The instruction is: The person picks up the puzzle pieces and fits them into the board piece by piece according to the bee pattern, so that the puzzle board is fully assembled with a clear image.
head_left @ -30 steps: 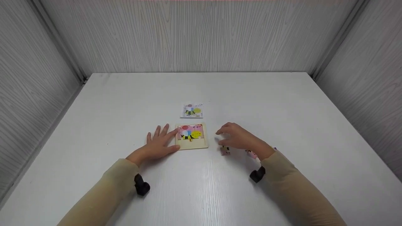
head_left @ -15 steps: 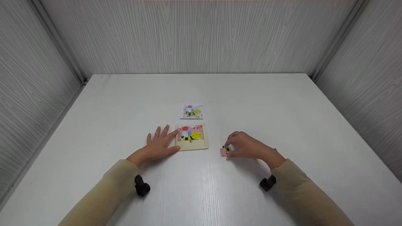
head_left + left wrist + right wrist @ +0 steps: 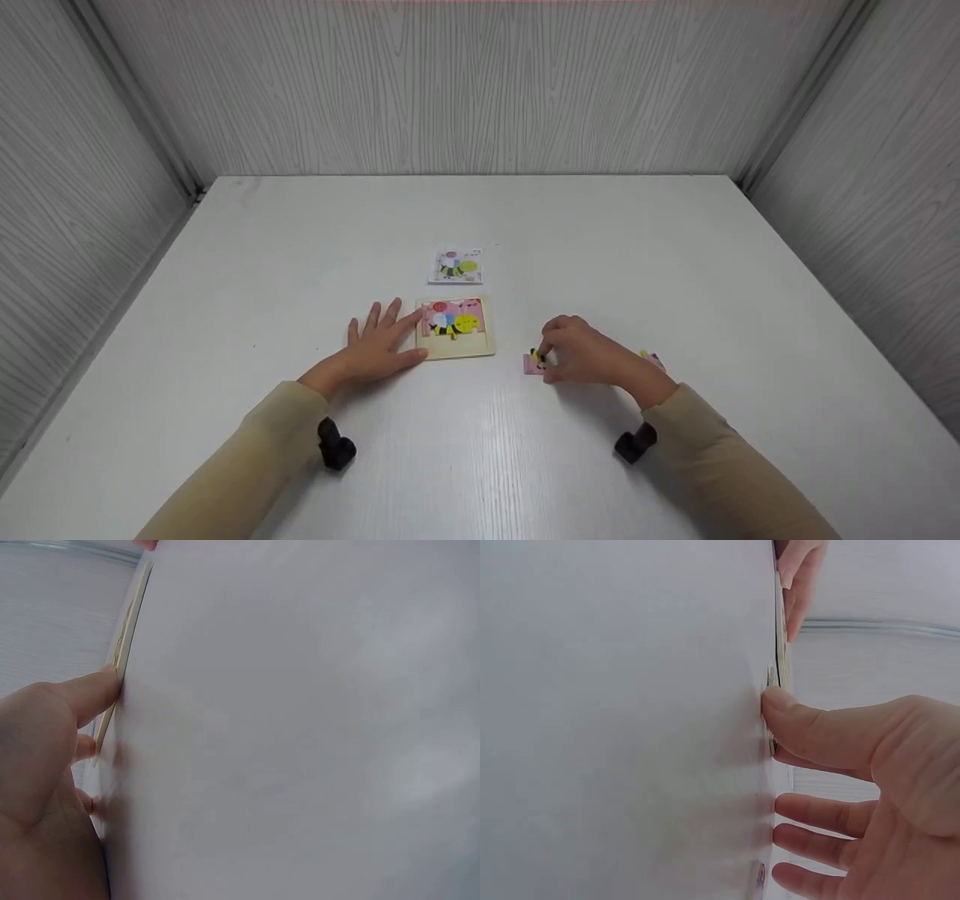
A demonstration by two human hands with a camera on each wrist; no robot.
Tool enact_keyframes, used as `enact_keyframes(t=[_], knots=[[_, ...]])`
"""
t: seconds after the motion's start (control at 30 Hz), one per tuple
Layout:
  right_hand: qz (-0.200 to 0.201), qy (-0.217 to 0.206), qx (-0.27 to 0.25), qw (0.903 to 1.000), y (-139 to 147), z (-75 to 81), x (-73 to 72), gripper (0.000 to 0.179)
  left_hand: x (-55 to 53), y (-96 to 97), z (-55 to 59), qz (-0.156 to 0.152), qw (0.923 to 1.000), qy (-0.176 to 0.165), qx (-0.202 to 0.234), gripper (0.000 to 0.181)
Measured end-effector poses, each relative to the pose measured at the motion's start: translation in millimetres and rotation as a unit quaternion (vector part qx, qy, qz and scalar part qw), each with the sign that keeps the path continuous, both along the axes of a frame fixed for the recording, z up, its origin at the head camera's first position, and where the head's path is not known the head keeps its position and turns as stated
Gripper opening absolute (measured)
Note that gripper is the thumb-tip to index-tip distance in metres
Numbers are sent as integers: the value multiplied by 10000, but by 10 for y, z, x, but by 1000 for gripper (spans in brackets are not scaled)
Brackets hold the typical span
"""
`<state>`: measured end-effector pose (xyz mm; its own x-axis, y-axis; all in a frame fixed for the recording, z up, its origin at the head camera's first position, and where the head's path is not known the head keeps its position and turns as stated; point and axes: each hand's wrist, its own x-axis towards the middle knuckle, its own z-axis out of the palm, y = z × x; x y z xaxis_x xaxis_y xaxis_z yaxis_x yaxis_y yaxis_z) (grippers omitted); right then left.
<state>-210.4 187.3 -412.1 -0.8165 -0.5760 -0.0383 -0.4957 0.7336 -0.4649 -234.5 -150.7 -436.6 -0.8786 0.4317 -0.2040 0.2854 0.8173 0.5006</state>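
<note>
A square wooden jigsaw board [image 3: 457, 349] lies mid-table, its upper part filled with bee-picture pieces and its lower strip bare wood. My left hand [image 3: 379, 350] rests flat beside it with fingers spread, index finger and thumb touching the board's left edge. In the left wrist view, the thumb [image 3: 94, 695] meets the board's thin edge. To the right of the board, my right hand [image 3: 589, 354] pinches a pink, yellow and black puzzle piece [image 3: 533, 367] between thumb and fingers, low at the tabletop. The fingers partly cover that piece.
Behind the board lies a small picture card [image 3: 456, 268] with the same bee design. Another pink puzzle piece [image 3: 652, 359] shows past my right wrist, partly hidden by it. Pale wood-grain panels [image 3: 480, 90] wall in the white table [image 3: 465, 450] at the back and sides.
My right hand has come down and slightly rightward onto the puzzle piece and now pinches it. The left hand has stayed at the board's edge.
</note>
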Motion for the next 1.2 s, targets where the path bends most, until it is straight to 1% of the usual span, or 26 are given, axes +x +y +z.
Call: enact_keyframes(t=[0.13, 0.27, 0.33, 0.5, 0.77, 0.97, 1.2], knots=[[190, 228, -119, 9995, 10, -33, -9, 16, 8, -3, 7, -21, 10000, 50, 1, 73], [368, 433, -165, 9982, 20, -48, -17, 18, 4, -7, -4, -33, 10000, 68, -17, 74], [364, 483, -101, 9981, 20, -50, -18, 19, 4, -8, -7, -27, 10000, 59, -41, 74], [278, 441, 35, 9986, 9, -40, -17, 20, 8, 0, -1, -22, 10000, 8, -69, 75], [282, 495, -69, 9984, -91, 8, -40, 19, 9, -13, 1, -79, 9999, 53, -87, 75], [102, 307, -62, 9995, -197, 43, -69, 21, 7, -10, 7, -37, 10000, -15, -78, 76], [257, 298, -234, 9990, -354, 76, -157, 21, -11, -10, -10, -44, 9999, 55, -149, 78]])
